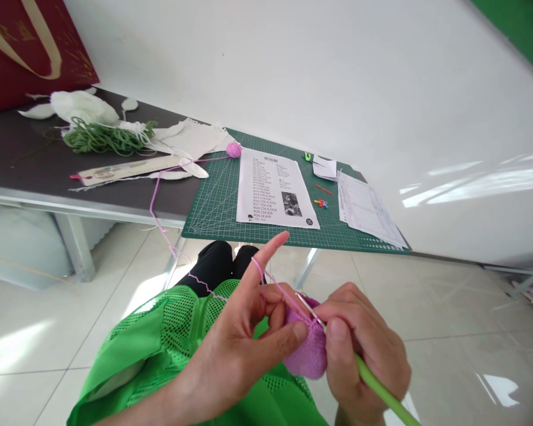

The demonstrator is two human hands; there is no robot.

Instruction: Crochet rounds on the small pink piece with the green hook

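Note:
A rounded piece of pink crochet work is pinched between the thumb and fingers of my left hand. My left index finger points up, with pink yarn looped around it and running down to the work. My right hand is closed around a crochet hook with a green handle. The hook's metal tip lies at the top edge of the crochet piece. Whether a loop sits on the hook is too small to tell. The yarn trails left over my lap and up to a small pink ball.
A printed pattern sheet lies on a green cutting mat. To its right are colored stitch markers and more papers. Green yarn, white pieces and a ruler-like strip lie left, near a red bag.

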